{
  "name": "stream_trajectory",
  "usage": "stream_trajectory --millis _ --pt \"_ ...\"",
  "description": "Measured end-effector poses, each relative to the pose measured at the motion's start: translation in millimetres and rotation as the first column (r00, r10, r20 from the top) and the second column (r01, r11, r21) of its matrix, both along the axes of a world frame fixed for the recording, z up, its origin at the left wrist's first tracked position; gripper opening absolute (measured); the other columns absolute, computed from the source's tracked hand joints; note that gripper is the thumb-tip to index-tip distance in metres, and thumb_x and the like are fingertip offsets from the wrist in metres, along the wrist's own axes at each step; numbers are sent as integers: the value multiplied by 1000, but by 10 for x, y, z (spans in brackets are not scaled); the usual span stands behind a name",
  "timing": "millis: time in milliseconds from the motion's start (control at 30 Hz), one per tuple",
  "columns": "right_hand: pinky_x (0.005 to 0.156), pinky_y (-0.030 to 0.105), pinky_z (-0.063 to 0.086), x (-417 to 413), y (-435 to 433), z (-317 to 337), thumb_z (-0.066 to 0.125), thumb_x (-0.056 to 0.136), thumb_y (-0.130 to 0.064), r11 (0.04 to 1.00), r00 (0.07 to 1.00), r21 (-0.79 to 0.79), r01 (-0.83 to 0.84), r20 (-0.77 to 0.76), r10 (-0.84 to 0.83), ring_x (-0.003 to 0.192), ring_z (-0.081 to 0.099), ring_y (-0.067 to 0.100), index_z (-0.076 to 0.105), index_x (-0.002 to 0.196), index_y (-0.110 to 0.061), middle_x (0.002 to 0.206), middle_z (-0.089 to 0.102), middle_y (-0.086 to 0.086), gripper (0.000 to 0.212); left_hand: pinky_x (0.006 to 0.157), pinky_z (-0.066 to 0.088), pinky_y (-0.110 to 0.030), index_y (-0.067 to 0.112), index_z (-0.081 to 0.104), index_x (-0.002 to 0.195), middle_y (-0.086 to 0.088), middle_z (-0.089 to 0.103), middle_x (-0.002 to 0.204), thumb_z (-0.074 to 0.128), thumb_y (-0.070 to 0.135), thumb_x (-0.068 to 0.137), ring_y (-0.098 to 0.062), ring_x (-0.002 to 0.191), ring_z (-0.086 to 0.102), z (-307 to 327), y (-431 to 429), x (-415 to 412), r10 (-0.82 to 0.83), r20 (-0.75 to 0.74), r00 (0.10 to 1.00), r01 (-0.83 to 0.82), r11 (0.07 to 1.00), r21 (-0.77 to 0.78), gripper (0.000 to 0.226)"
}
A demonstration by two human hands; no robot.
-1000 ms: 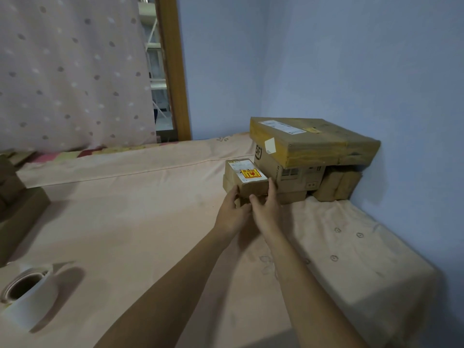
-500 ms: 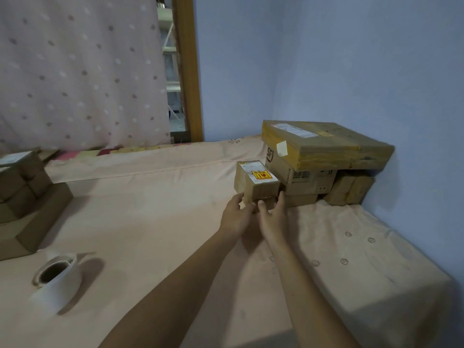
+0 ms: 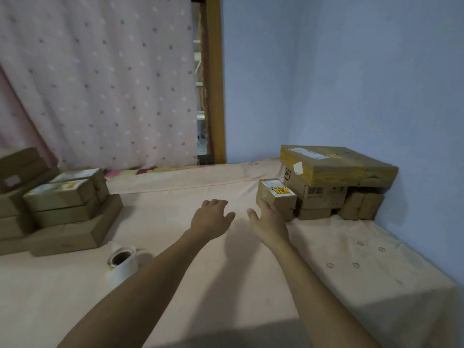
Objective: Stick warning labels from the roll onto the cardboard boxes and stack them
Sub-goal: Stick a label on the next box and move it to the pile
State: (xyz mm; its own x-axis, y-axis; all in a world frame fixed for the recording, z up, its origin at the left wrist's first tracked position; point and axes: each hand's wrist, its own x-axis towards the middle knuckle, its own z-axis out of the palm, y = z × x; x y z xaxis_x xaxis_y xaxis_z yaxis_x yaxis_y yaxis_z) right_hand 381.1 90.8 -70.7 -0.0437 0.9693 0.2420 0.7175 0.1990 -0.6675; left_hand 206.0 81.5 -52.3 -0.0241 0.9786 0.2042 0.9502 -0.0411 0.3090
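A: Left of the box stack (image 3: 336,169), touching it: labelled box (image 3: 276,194). Hands?
B: right hand (image 3: 268,222) fingers straight against labelled box, no grip. left hand (image 3: 212,217) further left, relaxed, empty.

We read only "SF" — printed on the end of a stacked box (image 3: 316,192). The yellow-red warning label (image 3: 281,190) on the small box (image 3: 276,200) is too blurred to read.

Dotted pink curtain (image 3: 100,84), wooden frame (image 3: 216,84), blue wall (image 3: 351,71), perhaps a bedsheet (image 3: 50,297)
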Motion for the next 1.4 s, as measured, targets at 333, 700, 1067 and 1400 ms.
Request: stream_trajectory --millis 333,700,1067,1400 --pt "123 44 20 -1470 -302 425 34 105 -58 944 870 -75 -321 370 326 157 15 25 27 162 -23 172 14 0 68 108 40 -45 17 43 149 -6 45 153 37 56 101 -30 141 37 208 -701 -1706 198 -281 939 -208 978 -4 62" --pt "118 48 28 -3418 -475 811 42 101 -59 822 696 -96 -562 481 532 153 23 30 29 160 -23 169 23 3 70 100 44 -45 16 50 135 -11 50 144 43 47 98 -33 133 43 369 -1389 -3493 493 -206 845 -501 865 13 49" --pt "108 49 45 -4510 -49 804 49 89 -64 823 798 -144 -550 202 569 136 48 33 23 158 -28 157 44 7 82 117 30 -42 16 26 155 -7 27 162 55 29 94 -28 149 26 432 -1004 -3967 463 -172 870 -434 883 181 68" --pt "111 37 37 -4682 278 572 57 101 -45 794 813 -180 -581 -174 556 146 40 26 15 163 -33 164 35 2 76 115 29 -41 15 32 153 -6 37 155 58 27 93 -32 144 28 172 -526 -4087 394 -138 909 -358 905 229 66"
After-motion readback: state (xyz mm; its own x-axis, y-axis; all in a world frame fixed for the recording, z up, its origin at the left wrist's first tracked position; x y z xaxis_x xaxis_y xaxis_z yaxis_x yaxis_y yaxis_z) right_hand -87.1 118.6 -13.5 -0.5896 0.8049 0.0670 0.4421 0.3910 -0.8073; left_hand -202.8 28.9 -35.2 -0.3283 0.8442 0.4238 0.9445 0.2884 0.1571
